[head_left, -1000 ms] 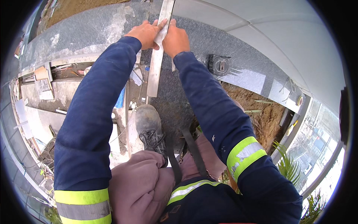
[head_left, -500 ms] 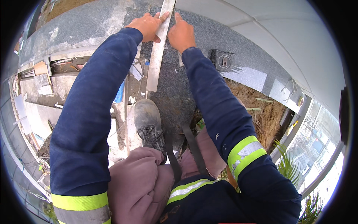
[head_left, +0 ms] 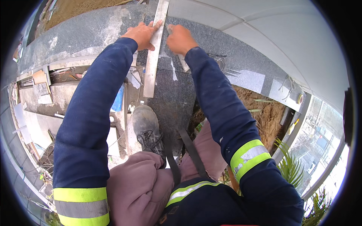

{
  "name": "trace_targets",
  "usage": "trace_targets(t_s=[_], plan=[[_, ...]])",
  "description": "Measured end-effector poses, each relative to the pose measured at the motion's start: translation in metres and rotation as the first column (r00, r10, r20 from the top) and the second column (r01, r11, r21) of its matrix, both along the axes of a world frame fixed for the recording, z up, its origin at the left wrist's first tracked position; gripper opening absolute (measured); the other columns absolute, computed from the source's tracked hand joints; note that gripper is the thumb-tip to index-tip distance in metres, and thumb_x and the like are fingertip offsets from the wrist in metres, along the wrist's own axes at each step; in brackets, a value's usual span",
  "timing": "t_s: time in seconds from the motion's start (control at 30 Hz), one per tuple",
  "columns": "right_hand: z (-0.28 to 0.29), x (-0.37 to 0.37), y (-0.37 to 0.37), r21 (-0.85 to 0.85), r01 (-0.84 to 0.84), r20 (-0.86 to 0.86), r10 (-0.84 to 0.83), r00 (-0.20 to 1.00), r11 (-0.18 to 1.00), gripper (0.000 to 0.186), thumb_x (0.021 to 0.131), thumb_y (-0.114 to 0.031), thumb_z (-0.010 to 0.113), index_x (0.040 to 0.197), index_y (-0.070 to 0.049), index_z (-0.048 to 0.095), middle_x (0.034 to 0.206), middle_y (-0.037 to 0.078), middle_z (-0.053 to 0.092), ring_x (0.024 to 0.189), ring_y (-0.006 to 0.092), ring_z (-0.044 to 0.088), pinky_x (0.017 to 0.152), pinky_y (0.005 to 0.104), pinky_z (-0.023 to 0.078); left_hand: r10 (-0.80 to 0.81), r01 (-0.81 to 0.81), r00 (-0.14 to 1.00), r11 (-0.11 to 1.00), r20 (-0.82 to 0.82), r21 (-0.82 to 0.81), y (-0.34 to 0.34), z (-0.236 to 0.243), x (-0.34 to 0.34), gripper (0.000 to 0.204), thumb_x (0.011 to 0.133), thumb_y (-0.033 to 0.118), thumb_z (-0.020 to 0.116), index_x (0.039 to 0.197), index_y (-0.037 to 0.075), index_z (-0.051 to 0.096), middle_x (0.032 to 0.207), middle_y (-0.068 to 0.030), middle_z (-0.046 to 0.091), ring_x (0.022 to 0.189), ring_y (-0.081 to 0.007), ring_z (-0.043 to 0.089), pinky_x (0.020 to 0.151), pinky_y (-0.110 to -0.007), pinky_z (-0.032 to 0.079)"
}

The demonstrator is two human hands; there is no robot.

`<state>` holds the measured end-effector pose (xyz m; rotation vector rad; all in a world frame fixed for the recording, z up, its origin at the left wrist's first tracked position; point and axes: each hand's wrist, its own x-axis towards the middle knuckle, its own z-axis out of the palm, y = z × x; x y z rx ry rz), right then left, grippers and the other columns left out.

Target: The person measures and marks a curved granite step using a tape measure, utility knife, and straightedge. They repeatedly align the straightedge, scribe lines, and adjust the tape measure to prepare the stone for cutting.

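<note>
Upper centre: left hand [head_left: 141,37], fingers splayed, presses straightedge [head_left: 152,64] on stone slab [head_left: 86,32], likely steadying it; right hand [head_left: 181,40] curled alongside, can't tell if gripping.

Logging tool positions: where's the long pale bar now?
Head view, upper middle, slightly left of centre: the long pale bar lies across dark stone, left hand on it, right hand beside its right edge.

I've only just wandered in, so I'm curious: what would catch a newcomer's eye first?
Probably the long pale strip at top centre, lying across dark stone, with the left hand spread on it and the right hand just to its right. Next, the yellow-green bands on both navy sleeves, low at left and right, and the dusty boot below the strip.
</note>
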<state>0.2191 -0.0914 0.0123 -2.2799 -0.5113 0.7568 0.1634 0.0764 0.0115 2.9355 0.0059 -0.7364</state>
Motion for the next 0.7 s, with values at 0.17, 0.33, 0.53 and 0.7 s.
trace_targets(t_s=[0.17, 0.33, 0.53, 0.7], plan=[[-0.006, 0.003, 0.007, 0.033, 0.071, 0.243, -0.077, 0.967, 0.997, 0.054, 0.085, -0.007, 0.061, 0.137, 0.006, 0.055, 0.109, 0.034, 0.068, 0.104, 0.0467, 0.067, 0.095, 0.0501, 0.053, -0.015, 0.016, 0.999, 1.000, -0.029, 0.025, -0.004, 0.006, 0.002, 0.112, 0.079, 0.025, 0.085, 0.164, 0.028, 0.012, 0.160, -0.0100, 0.039, 0.141, -0.0332, 0.044, 0.110, -0.050, 0.047], [-0.011, 0.001, 0.010, 0.026, 0.048, 0.239, -0.053, 0.969, 0.999, 0.054, 0.087, -0.008, 0.058, 0.139, 0.005, 0.054, 0.110, 0.034, 0.067, 0.105, 0.0470, 0.067, 0.096, 0.0503, 0.053, -0.017, 0.017, 1.000, 0.999, 0.002, 0.040, -0.003, -0.003, 0.001, 0.112, 0.078, 0.025, 0.086, 0.164, 0.027, 0.014, 0.160, -0.0096, 0.040, 0.140, -0.0325, 0.046, 0.110, -0.051, 0.047], [-0.011, -0.024, 0.005, -0.024, 0.035, 0.242, -0.028, 0.970, 0.999, 0.046, 0.086, -0.008, 0.061, 0.130, 0.004, 0.060, 0.107, 0.033, 0.068, 0.103, 0.0461, 0.068, 0.092, 0.0516, 0.054, -0.039, 0.038, 0.999, 0.998, 0.010, 0.050, -0.001, -0.004, 0.001, 0.110, 0.078, 0.024, 0.086, 0.164, 0.027, 0.016, 0.160, -0.0096, 0.040, 0.138, -0.0319, 0.047, 0.109, -0.051, 0.048], [-0.001, 0.005, 0.001, -0.052, 0.048, 0.092, -0.043, 0.995, 0.997, 0.048, 0.085, -0.008, 0.061, 0.133, 0.000, 0.060, 0.111, 0.031, 0.068, 0.103, 0.0447, 0.068, 0.092, 0.0508, 0.055, -0.019, 0.018, 1.000, 0.998, 0.017, 0.059, -0.003, -0.004, -0.001, 0.111, 0.078, 0.024, 0.086, 0.164, 0.029, 0.015, 0.159, -0.0097, 0.041, 0.137, -0.0322, 0.049, 0.109, -0.048, 0.049]])
